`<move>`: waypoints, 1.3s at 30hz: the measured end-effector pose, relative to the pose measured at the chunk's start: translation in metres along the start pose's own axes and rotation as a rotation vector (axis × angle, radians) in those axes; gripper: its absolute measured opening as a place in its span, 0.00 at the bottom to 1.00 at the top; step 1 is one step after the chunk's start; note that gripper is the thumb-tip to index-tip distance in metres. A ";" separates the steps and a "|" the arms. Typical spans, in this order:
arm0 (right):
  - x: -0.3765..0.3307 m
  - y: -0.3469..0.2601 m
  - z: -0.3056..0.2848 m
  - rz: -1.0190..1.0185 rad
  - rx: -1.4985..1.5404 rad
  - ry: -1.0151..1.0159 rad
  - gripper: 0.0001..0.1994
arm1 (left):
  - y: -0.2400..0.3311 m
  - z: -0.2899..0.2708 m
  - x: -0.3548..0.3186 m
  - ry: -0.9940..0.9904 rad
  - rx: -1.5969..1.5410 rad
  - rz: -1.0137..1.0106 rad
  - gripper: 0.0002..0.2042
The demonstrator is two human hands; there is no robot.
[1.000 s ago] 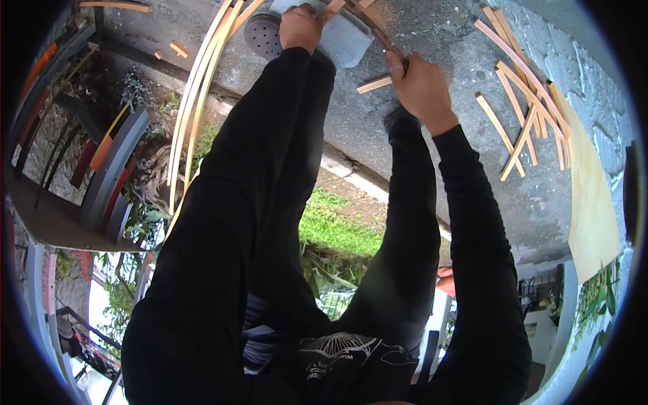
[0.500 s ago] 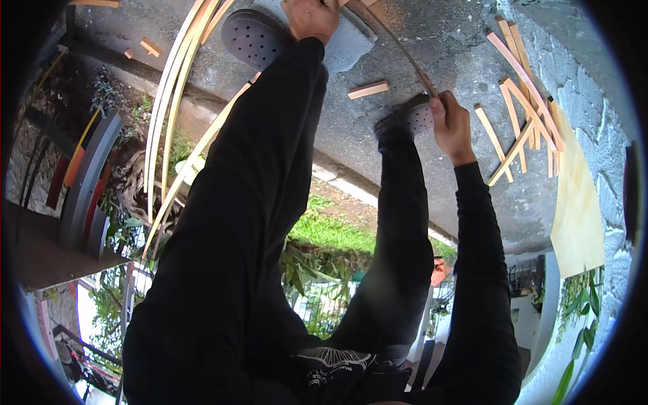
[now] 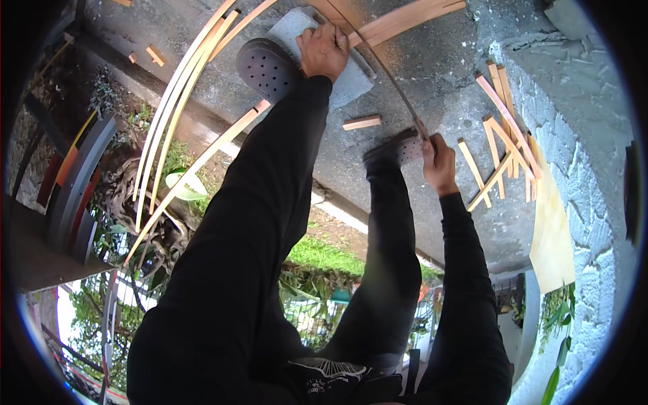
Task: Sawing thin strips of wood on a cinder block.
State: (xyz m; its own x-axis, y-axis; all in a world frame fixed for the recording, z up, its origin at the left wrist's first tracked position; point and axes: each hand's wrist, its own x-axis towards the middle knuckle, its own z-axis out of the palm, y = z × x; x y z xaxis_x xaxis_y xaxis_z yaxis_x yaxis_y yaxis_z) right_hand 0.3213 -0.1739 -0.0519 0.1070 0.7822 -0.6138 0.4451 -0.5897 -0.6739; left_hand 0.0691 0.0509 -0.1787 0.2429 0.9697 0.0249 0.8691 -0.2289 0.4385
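My right hand (image 3: pixel 440 166) is closed round the handle of a handsaw (image 3: pixel 395 84), whose thin dark blade shows nearly edge-on and runs up to the top edge of the view. The blade crosses a wooden board (image 3: pixel 415 19) at the top. Against the board's near left side my left hand (image 3: pixel 324 52) is closed, its fingers curled and partly hidden. Below that hand and the board lies a pale concrete block (image 3: pixel 354 84). My left shoe (image 3: pixel 265 69) rests by the block's left side.
A short wood offcut (image 3: pixel 362 123) lies between block and right shoe (image 3: pixel 405 150). Long wooden strips (image 3: pixel 177 88) lean at left; several cut strips (image 3: pixel 503 128) are heaped at right, beside a thin plywood sheet (image 3: pixel 555 226) and a rough wall (image 3: pixel 587 182).
The view has tilted, so more of the board and block show at the top. My left hand stays at the board; my right hand still holds the handsaw.
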 end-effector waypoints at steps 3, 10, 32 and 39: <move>0.009 0.003 0.002 0.023 -0.055 -0.017 0.22 | 0.006 0.001 0.004 0.011 -0.011 0.004 0.06; 0.075 -0.005 0.043 -0.143 0.018 0.099 0.21 | 0.008 0.001 0.013 -0.038 0.007 -0.055 0.06; 0.101 -0.048 0.058 -0.159 -0.012 0.155 0.19 | 0.007 -0.004 0.000 -0.036 0.024 -0.032 0.07; 0.087 -0.063 0.050 -0.078 -0.007 0.119 0.19 | 0.007 -0.003 0.000 -0.069 0.011 -0.051 0.07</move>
State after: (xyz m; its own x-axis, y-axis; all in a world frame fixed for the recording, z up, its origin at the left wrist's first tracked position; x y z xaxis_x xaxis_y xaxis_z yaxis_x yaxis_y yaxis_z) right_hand 0.2586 -0.0787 -0.0836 0.1764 0.8441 -0.5063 0.4625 -0.5251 -0.7144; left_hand 0.0741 0.0494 -0.1725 0.2272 0.9720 -0.0594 0.8855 -0.1808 0.4281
